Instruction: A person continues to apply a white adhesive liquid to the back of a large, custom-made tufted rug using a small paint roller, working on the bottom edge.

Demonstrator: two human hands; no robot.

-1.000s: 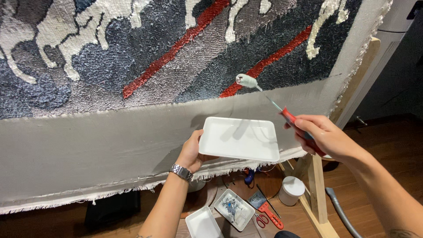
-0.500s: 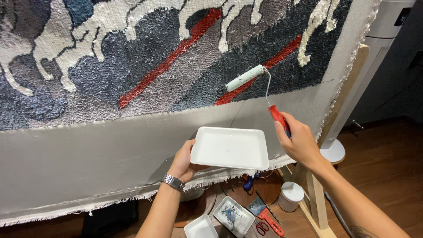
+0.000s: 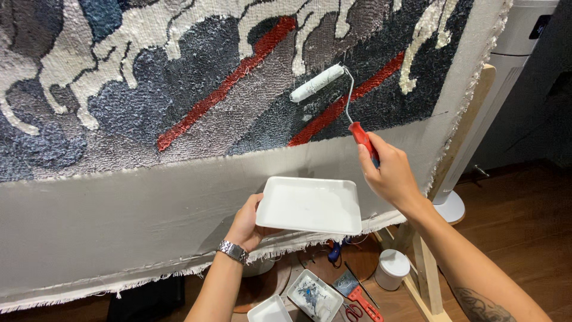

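My left hand (image 3: 245, 223) holds a white rectangular tray (image 3: 310, 204) from below, level, in front of the grey backing cloth. My right hand (image 3: 388, 173) grips the red handle of a small paint roller (image 3: 317, 83). The roller's white sleeve rests tilted against the tufted rug (image 3: 196, 77), on grey pile just above a red stripe. The rug, stretched upright on a wooden frame (image 3: 426, 271), shows white, grey, dark blue and red yarn. A metal watch sits on my left wrist.
On the wooden floor below lie a small white tray (image 3: 269, 310), a second tray with residue (image 3: 314, 295), a red-handled scraper (image 3: 356, 292), scissors and a white lidded tub (image 3: 393, 269). A white appliance (image 3: 512, 53) stands at the right behind the frame.
My right hand has lifted the roller from above the tray up onto the rug's pile, moving up and left. The tray has dropped slightly lower in my left hand.
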